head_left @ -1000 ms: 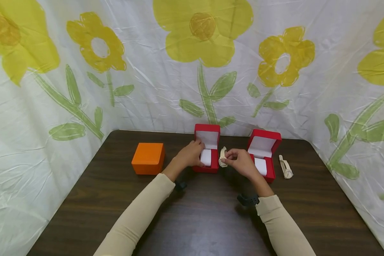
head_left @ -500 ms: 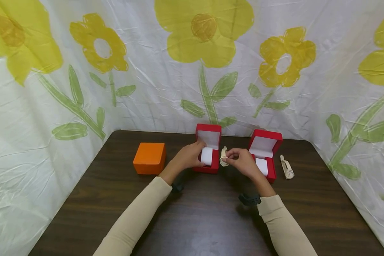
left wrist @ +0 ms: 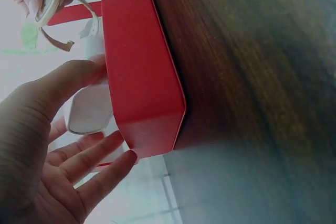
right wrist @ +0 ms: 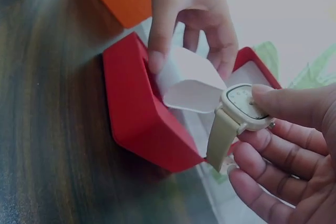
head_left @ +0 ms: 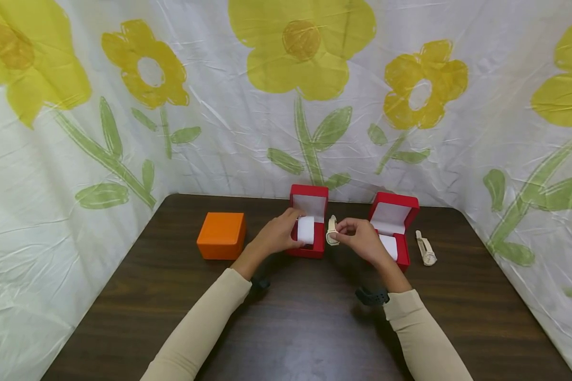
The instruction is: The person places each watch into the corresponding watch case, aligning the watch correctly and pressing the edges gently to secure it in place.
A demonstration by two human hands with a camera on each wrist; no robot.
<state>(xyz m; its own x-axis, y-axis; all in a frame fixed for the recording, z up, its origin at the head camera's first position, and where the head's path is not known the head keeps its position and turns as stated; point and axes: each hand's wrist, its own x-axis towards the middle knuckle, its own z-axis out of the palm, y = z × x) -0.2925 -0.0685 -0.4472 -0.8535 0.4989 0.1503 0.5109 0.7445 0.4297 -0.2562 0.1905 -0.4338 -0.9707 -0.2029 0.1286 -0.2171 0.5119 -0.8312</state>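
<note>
A red box (head_left: pixel 315 252) stands with its lid up, showing a pale lining. My left hand (head_left: pixel 280 233) reaches into it and pinches a white watch cushion (head_left: pixel 306 229) between thumb and fingers. In the right wrist view the cushion (right wrist: pixel 191 80) sits tilted, its end rising above the box's red wall (right wrist: pixel 139 114). My right hand (head_left: pixel 361 239) holds a cream watch (head_left: pixel 332 233) just right of this box. Its thumb (right wrist: pixel 283 103) lies on the square dial of the watch (right wrist: pixel 247 107), and the strap hangs down unfastened.
Another red box (head_left: pixel 402 253), also with its lid up and a white cushion (head_left: pixel 388 247) inside, stands behind the right forearm. A second cream watch (head_left: pixel 426 250) lies to its right. An orange box (head_left: pixel 221 236) sits at the left. A flowered cloth (head_left: pixel 248 159) hangs behind the dark table (head_left: pixel 286 323).
The white cushion has risen slightly in the left box, with a dark gap now showing below it. My left wrist has shifted a little left; the right hand keeps the watch almost in place.
</note>
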